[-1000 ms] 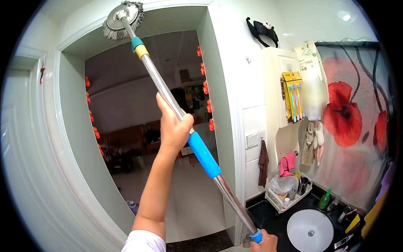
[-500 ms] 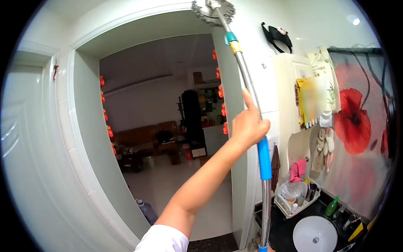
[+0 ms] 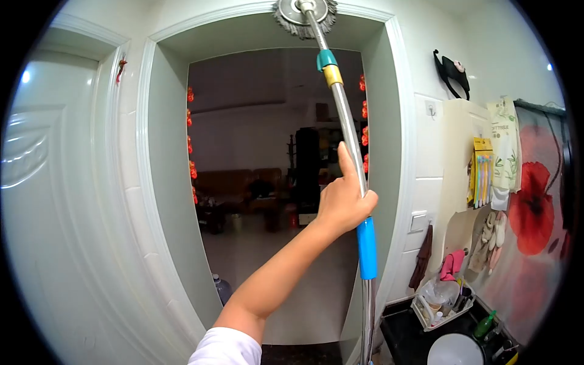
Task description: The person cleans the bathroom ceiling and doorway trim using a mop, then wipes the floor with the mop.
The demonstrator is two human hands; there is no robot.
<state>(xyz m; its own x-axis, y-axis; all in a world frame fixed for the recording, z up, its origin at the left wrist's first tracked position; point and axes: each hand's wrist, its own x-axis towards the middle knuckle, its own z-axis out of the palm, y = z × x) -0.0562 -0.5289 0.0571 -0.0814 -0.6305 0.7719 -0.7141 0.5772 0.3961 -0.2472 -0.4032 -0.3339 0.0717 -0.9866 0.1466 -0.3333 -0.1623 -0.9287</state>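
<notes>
My left hand (image 3: pixel 347 204) is closed around the steel pole of a long-handled mop (image 3: pixel 348 118), just above its blue grip (image 3: pixel 367 249). The index finger lies stretched along the pole. At the top, the round mop head (image 3: pixel 305 17) with grey fringe overlaps the upper door frame (image 3: pixel 234 13); whether it touches cannot be seen. Green and yellow collars join the head to the pole. The pole's lower end runs out of the bottom of the view, where my right hand does not show.
A doorway with red hanging decorations (image 3: pixel 364 109) opens onto a dim room. Left stands a white door (image 3: pixel 52 201). On the right are a wall cabinet (image 3: pixel 457 149), a counter with a white basin (image 3: pixel 455 351), a basket (image 3: pixel 420 310) and a green bottle (image 3: pixel 484 325).
The view has turned right to left, so the doorway sits further right. The mop head has shifted from the frame's right corner toward its middle. My left hand keeps its hold.
</notes>
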